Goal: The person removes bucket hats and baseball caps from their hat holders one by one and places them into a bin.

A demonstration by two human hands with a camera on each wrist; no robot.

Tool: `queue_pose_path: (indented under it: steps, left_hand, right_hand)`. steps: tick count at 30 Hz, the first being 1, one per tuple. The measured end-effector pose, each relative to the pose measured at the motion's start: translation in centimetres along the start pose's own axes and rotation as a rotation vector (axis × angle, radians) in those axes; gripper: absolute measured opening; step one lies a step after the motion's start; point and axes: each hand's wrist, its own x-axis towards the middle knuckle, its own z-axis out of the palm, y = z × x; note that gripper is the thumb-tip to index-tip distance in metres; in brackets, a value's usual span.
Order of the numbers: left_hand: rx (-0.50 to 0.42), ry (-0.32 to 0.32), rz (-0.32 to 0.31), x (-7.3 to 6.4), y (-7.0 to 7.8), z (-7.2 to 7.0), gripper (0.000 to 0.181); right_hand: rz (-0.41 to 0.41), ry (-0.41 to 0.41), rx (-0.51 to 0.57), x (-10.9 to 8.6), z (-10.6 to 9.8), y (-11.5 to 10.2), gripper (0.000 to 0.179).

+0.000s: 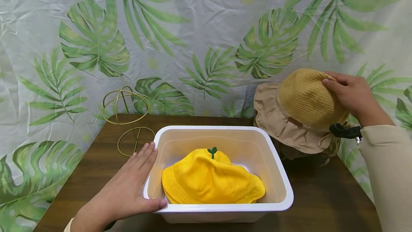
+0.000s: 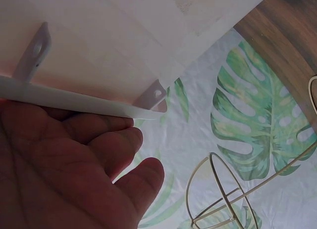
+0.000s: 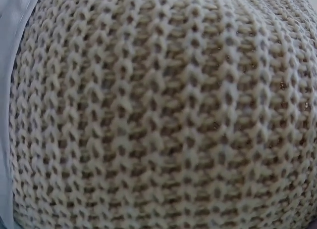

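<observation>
A sun hat with a mustard knitted crown [image 1: 309, 99] and a wide ruffled beige brim [image 1: 270, 108] is at the right of the head view. My right hand [image 1: 355, 94] pinches the top of its crown between thumb and fingers. Only the knit [image 3: 158, 110] fills the right wrist view, so the fingers are hidden there. My left hand [image 1: 125, 185] rests on the near left corner of a white plastic bin [image 1: 225, 207], fingers extended along the left rim and thumb on the front rim. Inside the bin lies a yellow bucket hat [image 1: 209, 182] with a green sprout [image 1: 212, 150] on top.
Behind the left hand stands a gold wire hat stand [image 1: 125, 123], also partly seen in the left wrist view. The dark wooden table [image 1: 87, 182] carries the bin. Directly behind it hangs a leaf-patterned cloth [image 1: 206, 28].
</observation>
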Motion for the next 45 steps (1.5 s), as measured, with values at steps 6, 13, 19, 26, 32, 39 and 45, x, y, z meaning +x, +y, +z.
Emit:
queue_pose_path:
  steps: [6,13,19,26,32,39,45]
  left_hand:
    - [0.000,0.002,0.001,0.1,0.0,0.1,0.117]
    - [-0.007,-0.003,-0.005,0.3,0.0,0.1,0.117]
    - [-0.010,-0.002,-0.002,0.4,0.0,-0.1,0.117]
    - [-0.030,-0.015,-0.010,0.5,-0.1,-0.3,0.116]
    - [-0.036,-0.014,-0.007,0.5,-0.2,-0.5,0.116]
    - [-0.035,-0.013,0.002,0.3,-0.3,-0.7,0.116]
    - [-0.035,-0.022,-0.007,0.2,-0.2,-0.9,0.116]
  right_hand:
    - [-0.028,0.008,0.061,0.3,-0.8,-1.3,0.051]
    - [-0.012,0.016,0.081,0.2,-1.7,-3.0,0.050]
    - [-0.027,0.039,0.084,0.0,-1.8,-4.6,0.051]
    - [-0.055,0.060,0.154,-0.1,-1.8,-6.6,0.051]
    - [-0.080,0.071,0.259,-0.5,-1.9,-8.2,0.052]
    - [-0.080,0.045,0.353,-1.3,-1.6,-10.2,0.048]
    - [-0.130,0.019,0.380,-2.2,-1.0,-12.0,0.045]
